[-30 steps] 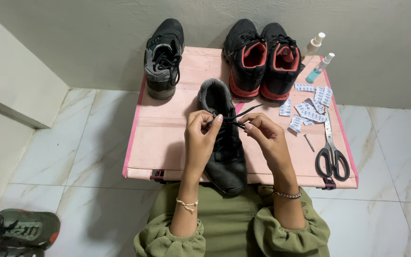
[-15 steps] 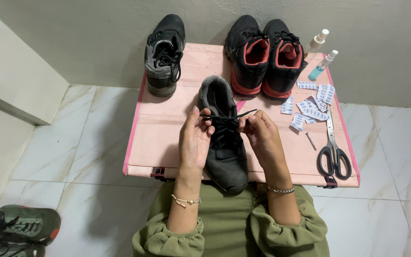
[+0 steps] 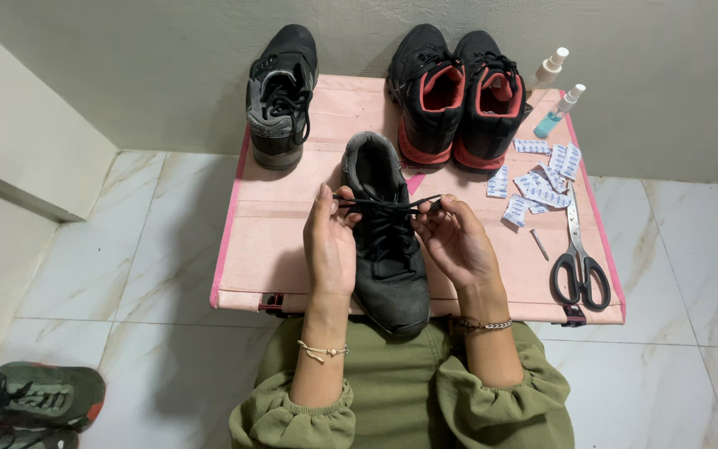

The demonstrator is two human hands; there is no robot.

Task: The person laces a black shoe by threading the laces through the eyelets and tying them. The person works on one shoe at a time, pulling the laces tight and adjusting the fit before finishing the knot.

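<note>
A black worn shoe (image 3: 388,249) lies on the pink folding table (image 3: 292,241), toe toward me, its opening facing the wall. A black lace (image 3: 388,202) is stretched taut across the shoe's top. My left hand (image 3: 330,241) pinches the lace's left end beside the shoe. My right hand (image 3: 454,241) pinches its right end on the other side. Both wrists wear thin bracelets, and green sleeves show below.
A grey-black shoe (image 3: 280,96) stands at the table's back left. A black and red pair (image 3: 454,96) stands at the back centre. Two small spray bottles (image 3: 558,96), several white sachets (image 3: 538,179), a nail (image 3: 539,244) and scissors (image 3: 577,258) lie at the right. More shoes (image 3: 31,395) sit on the floor.
Both hands have drawn apart, pulling the lace out straight and level across the shoe. The view has tipped down slightly.
</note>
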